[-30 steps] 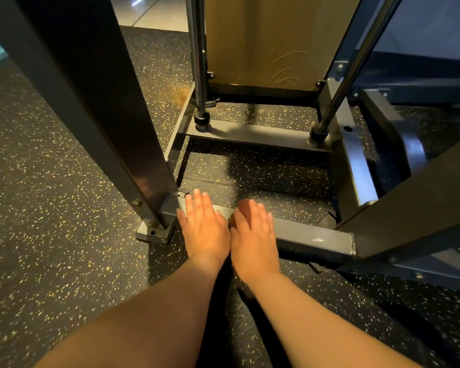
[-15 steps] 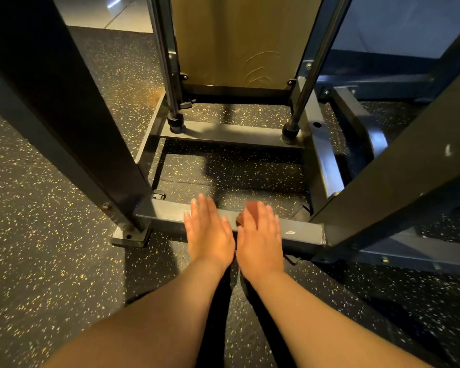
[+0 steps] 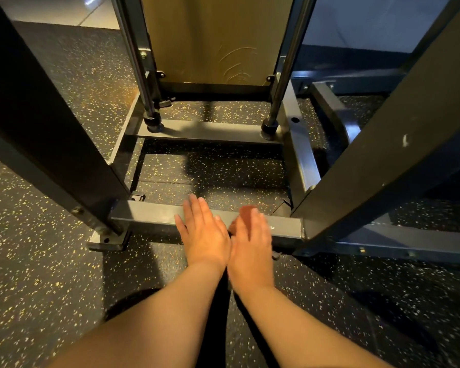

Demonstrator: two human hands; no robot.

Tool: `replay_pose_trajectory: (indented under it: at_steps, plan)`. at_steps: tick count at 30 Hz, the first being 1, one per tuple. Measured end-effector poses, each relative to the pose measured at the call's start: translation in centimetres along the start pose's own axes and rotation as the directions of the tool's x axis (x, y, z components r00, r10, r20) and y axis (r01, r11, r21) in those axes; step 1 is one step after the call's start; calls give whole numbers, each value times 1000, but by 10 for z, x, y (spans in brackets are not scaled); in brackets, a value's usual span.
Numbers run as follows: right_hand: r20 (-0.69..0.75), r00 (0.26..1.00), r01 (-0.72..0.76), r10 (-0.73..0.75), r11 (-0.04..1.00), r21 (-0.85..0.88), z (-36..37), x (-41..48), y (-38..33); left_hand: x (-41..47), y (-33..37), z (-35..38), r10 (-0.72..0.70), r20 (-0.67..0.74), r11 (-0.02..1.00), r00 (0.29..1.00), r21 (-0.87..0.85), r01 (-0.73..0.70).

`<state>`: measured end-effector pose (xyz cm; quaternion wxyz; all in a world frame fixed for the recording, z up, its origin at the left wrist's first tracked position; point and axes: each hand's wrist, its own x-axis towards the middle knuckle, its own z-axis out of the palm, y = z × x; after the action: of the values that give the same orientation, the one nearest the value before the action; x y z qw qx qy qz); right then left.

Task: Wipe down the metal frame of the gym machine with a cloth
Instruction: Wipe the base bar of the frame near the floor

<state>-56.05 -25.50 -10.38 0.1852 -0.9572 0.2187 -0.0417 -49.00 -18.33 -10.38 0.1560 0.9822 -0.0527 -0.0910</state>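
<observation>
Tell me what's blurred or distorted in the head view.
Head view: the right hand and reddish cloth under it are motion-smeared; the left hand blurs only at the fingertips; the left upright and right upright lean apart from wide-angle distortion; shadow darkens the floor behind the front bar.

left hand (image 3: 205, 232) flat on low frame bar (image 3: 149, 215), right hand (image 3: 251, 236) pressing reddish cloth (image 3: 246, 211) beside it

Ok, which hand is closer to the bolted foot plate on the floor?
Left. The left hand lies flat on the bottom bar, right of the foot plate; the right hand is farther right, over the cloth.
</observation>
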Motion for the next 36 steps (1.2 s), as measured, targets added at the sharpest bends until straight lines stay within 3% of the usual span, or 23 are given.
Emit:
replay_pose_trajectory:
  at_steps: [3,6,10,12,15,17,19,22,24,26,29,31,34,36]
  plan:
    - [54,994,99,-97,994,-46,-12,-1,20,0,-2,1,21,-8,1000,1000,-4,-22]
    - [-140,989,-71,49,986,-150,-20,-4,52,-2,2,0,5,-11,1000,1000,-8,-5]
    - [-199,964,-195,177,978,-76,-7,-4,39,-2,5,1,-18,-21,1000,1000,8,18]
    - [-117,984,-139,136,990,-18,-4,-2,17,-3,7,1,-27,-19,1000,999,1,27]
    - [21,996,90,-90,996,-11,-7,2,10,-5,7,1,-6,-6,1000,1000,2,6]
    - [13,979,203,-202,977,-69,-14,13,27,-5,5,1,12,-4,1000,1000,11,-12]
    - [-15,993,116,-118,989,-94,-22,27,46,-5,4,0,17,5,1000,1000,7,-17]
    - [-128,980,-165,155,984,-69,-31,35,54,-6,4,-1,17,21,1000,1000,9,-17]
    - [-125,966,-229,227,973,4,-27,29,35,-7,4,-1,18,15,1000,1000,11,-18]
    - [-14,990,-137,138,989,58,-20,21,11,-6,3,-1,12,11,1000,1000,8,-12]
    - [140,981,133,-136,991,33,-20,20,7,-6,4,-1,16,20,1000,1000,9,-16]
    - [146,970,199,-196,980,-8,-22,25,27,-6,5,0,17,15,1000,1000,11,-17]
    - [-20,999,-26,25,998,-55,-25,20,56,-5,9,1,-6,0,1000,1000,-10,6]
    - [-111,977,-187,182,982,-39,-23,16,52,-6,11,1,-12,-3,1000,1000,-21,12]
